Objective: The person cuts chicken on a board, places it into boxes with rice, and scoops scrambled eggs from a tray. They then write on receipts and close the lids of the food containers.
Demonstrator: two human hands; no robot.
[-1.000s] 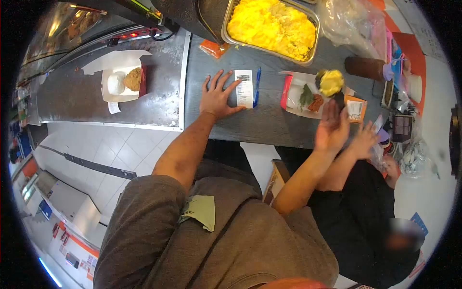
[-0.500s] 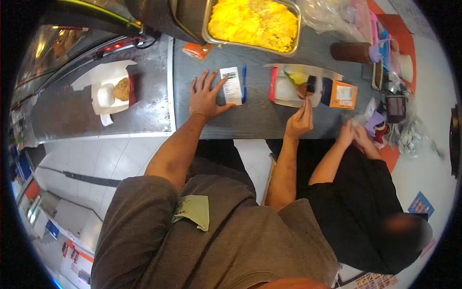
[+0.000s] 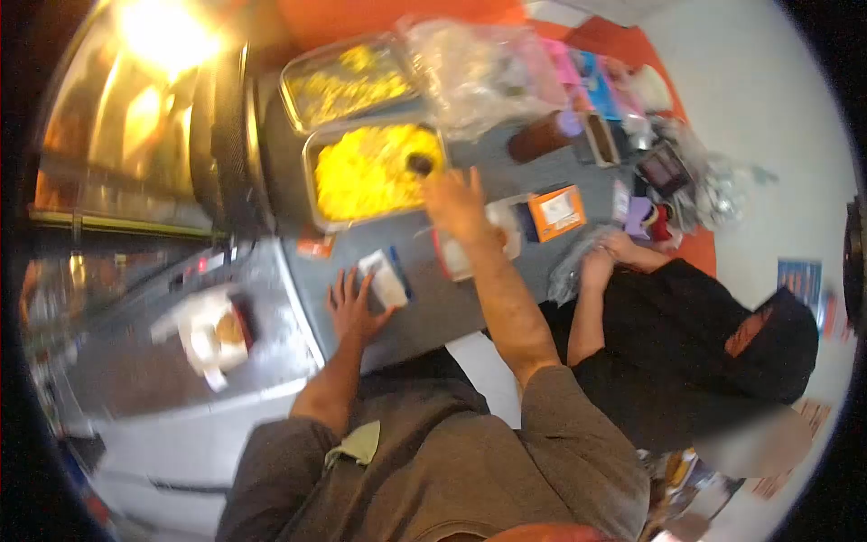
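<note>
My left hand (image 3: 352, 312) lies with fingers spread on the dark table, touching or just beside a white printed slip (image 3: 386, 280). A blue pen (image 3: 402, 271) is along the slip's right side. My right hand (image 3: 454, 206) is over the near right corner of a metal tray (image 3: 310, 176) of yellow food (image 3: 366, 172). At its fingertips is a small dark spoon-like utensil (image 3: 420, 163); blur and the fingers hide its handle. Below my right wrist stands an open food box (image 3: 454, 257), partly covered by the forearm.
Behind is a second tray (image 3: 287, 95) with some yellow food. A brown sauce bottle (image 3: 537, 140), an orange box (image 3: 557, 213) and plastic bags (image 3: 479, 68) sit to the right. Another open box (image 3: 203, 312) is at left. A co-worker's hands (image 3: 607, 259) handle clear plastic.
My right hand has moved from above the open food box to the tray of yellow food, taking the dark utensil along. My left hand stays by the slip. The view has shifted.
</note>
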